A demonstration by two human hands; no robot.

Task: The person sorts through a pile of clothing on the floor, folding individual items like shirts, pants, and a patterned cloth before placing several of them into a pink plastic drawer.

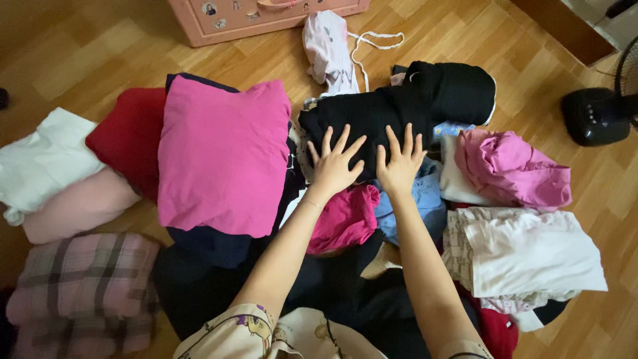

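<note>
My left hand and my right hand lie flat side by side, fingers spread, on the near edge of a black garment spread on a pile of clothes. Neither hand grips anything. Under my wrists lie a magenta piece and a light blue piece. A folded bright pink garment sits just left of my left hand, on top of a dark navy one.
Folded white, pale pink, red and plaid clothes lie at the left. A crumpled pink top and white clothes lie right. A pink case stands behind, a black fan base far right, on wooden floor.
</note>
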